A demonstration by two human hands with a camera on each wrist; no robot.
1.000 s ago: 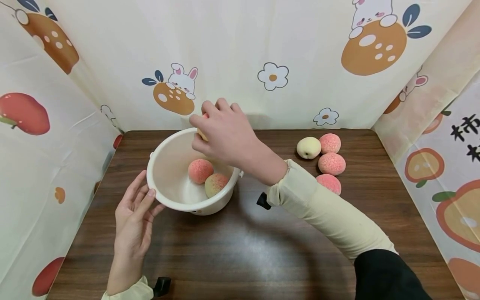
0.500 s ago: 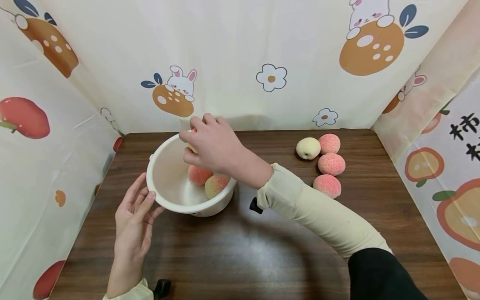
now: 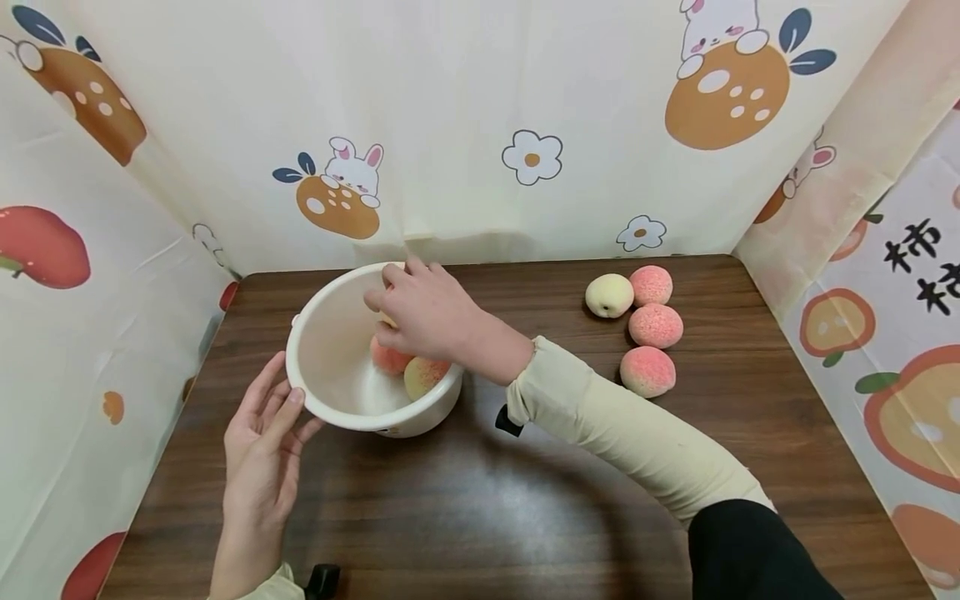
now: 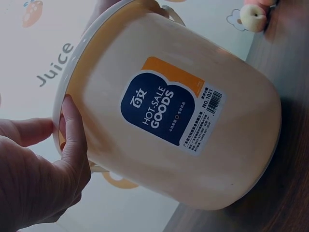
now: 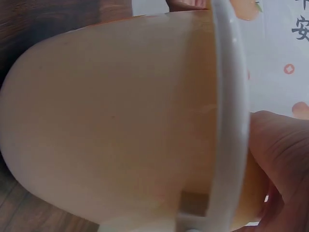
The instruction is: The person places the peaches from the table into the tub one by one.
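A white plastic bucket [image 3: 326,346] stands on the table, its printed label [image 4: 169,106] showing in the left wrist view. My left hand [image 3: 262,450] pinches the bucket's rim at the left, thumb on one side and fingers on the other. Over the bucket's mouth, the fingers of my right hand [image 3: 431,312] grip a peach [image 3: 387,320], mostly hidden by the hand. Below it inside lie a pink peach [image 3: 390,358] and a yellow-and-pink peach [image 3: 425,377]. The right wrist view has the bucket wall in front, with my right thumb [image 5: 280,140] beyond the rim.
To the right on the brown wooden table [image 3: 480,500] sit a pale yellow peach [image 3: 609,296] and three pink ones, the nearest pink peach [image 3: 647,372] lowest in the row. Printed cloth [image 3: 450,108] rises behind the table and along both sides.
My right hand has moved down and slightly left, lowering the peach into the bucket's mouth. My left hand keeps its hold on the rim. The head view has shifted slightly.
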